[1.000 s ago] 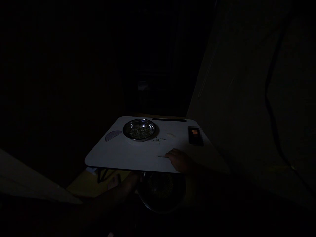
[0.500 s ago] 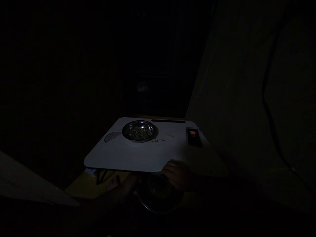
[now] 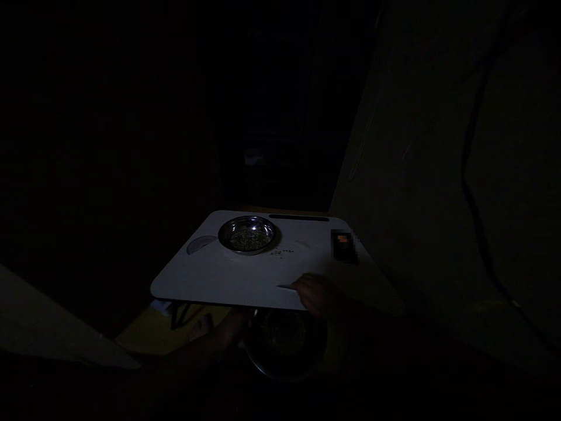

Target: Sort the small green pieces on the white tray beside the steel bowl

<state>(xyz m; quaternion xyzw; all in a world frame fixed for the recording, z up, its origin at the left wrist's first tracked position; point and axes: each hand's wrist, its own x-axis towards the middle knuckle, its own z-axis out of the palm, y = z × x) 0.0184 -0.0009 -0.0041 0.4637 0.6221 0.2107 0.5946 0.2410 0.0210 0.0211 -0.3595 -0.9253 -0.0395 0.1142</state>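
Observation:
My right hand is closed over the near edge of the white table, its fingers pinching a thin, flat, pale piece whose kind is too dark to tell. Below that edge, my left hand grips the left rim of a large metal bowl; its fingers are mostly in shadow. Small greenish bits show dimly inside this bowl. On the table stands a shiny steel bowl with small green and pale pieces in it. Tiny dark crumbs lie scattered to its right.
A dark, pixelated rectangular object lies at the table's right side. A slot runs along the far edge. A wall with a dark cable rises at the right. Deep shadow covers most of the room.
My right hand has risen from over the lower bowl to above the table's near edge, with the thin pale piece now plainly visible. My left hand stays at the bowl's rim.

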